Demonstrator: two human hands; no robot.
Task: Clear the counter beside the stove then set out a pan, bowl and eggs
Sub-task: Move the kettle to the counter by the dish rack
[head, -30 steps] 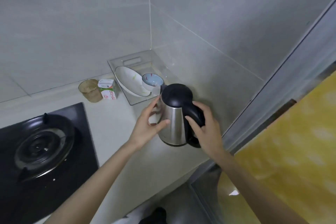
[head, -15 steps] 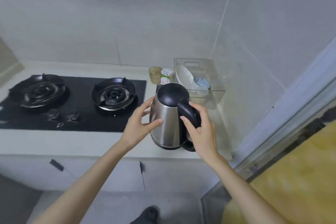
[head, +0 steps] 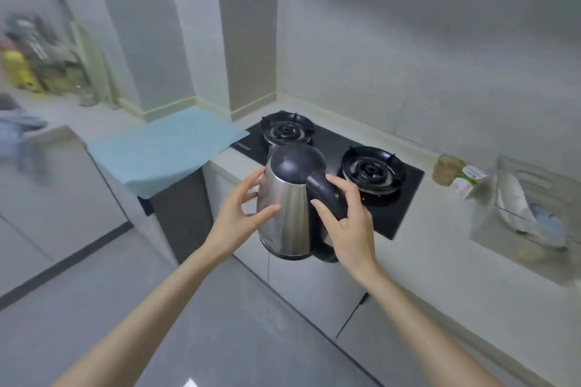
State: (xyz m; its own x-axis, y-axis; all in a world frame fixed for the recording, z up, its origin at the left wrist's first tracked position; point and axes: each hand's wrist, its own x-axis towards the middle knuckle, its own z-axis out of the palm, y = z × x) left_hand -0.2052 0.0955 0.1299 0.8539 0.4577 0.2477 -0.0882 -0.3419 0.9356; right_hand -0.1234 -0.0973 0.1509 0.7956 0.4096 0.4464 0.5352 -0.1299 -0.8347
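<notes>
Head view: my right hand point(head: 349, 223) wraps black handle of steel kettle point(head: 290, 201), fingers point(head: 341, 184) curled over handle top. My left hand point(head: 240, 214) steadies kettle body, fingers spread, thumb pressing steel side. Kettle held in air between both hands, off counter point(head: 440, 248), in front of stove point(head: 333, 163). Beyond right fingers: jar point(head: 448, 169), small carton point(head: 468, 181), clear bin point(head: 531, 220) with dishes, blurred.

- One head-worn view looked forward and down, close over both forearms.
- It faced the stove point(head: 333, 166) and counter point(head: 440, 229) corner, floor below.
</notes>
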